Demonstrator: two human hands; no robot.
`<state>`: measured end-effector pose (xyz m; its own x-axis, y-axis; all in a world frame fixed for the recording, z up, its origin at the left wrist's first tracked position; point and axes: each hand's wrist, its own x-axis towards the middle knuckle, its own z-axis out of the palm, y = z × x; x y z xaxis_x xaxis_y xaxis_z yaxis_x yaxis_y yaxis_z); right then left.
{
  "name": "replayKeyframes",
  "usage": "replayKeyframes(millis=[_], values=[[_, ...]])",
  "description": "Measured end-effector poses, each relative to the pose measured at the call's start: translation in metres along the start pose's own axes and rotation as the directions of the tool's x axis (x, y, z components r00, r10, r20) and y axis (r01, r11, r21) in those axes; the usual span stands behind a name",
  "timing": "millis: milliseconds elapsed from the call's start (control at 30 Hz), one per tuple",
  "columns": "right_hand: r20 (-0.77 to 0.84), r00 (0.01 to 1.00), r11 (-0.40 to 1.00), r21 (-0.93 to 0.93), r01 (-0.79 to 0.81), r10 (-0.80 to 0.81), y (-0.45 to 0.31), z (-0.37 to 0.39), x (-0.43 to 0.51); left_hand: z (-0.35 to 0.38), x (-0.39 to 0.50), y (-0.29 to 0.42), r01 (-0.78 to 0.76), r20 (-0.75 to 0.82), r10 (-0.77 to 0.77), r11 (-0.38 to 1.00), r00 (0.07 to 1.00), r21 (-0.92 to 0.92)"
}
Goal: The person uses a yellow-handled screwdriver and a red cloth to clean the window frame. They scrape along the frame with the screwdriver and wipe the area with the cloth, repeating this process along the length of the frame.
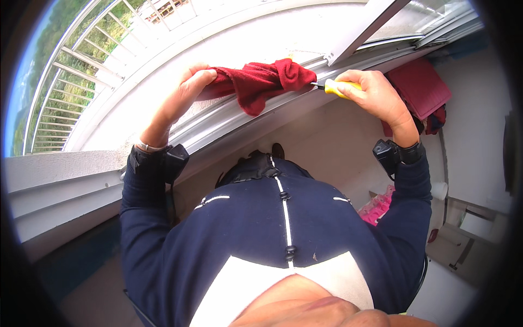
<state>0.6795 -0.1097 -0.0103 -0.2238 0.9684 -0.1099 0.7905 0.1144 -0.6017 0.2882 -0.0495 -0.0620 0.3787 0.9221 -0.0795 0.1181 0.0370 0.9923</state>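
My left hand (179,96) grips one end of a dark red cloth (255,83), thumb on top. The cloth stretches to the right above the metal window track (216,131), with a loose fold hanging down in its middle. In my right hand (369,92) is a yellow-handled tool (339,89), possibly a screwdriver, with a black collar and a thin metal shaft. Its shaft meets the bunched right end of the cloth, and the tip is hidden there. Both hands are held out over the sill.
A sliding window frame (363,28) stands at the upper right. Outside, a metal railing (81,77) curves along the left. A red padded item (423,88) lies on the right, beyond my right wrist. Pink frilled fabric (376,206) shows by my right elbow, near a white cylindrical object (439,191).
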Motion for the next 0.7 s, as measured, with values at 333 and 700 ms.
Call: replayKeyframes(millis=[333,700], values=[[0.293,0.907,0.759,0.649,0.043,-0.302,-0.088,0.130,0.042,-0.079,-0.093,0.044,-0.391,-0.506,0.106,0.772,0.856,-0.501],[-0.025,0.993,0.651,0.757,-0.054,0.111,-0.007,0.076,-0.055,-0.087,-0.079,0.068,-0.457,-0.508,0.180,0.736,0.843,-0.499]])
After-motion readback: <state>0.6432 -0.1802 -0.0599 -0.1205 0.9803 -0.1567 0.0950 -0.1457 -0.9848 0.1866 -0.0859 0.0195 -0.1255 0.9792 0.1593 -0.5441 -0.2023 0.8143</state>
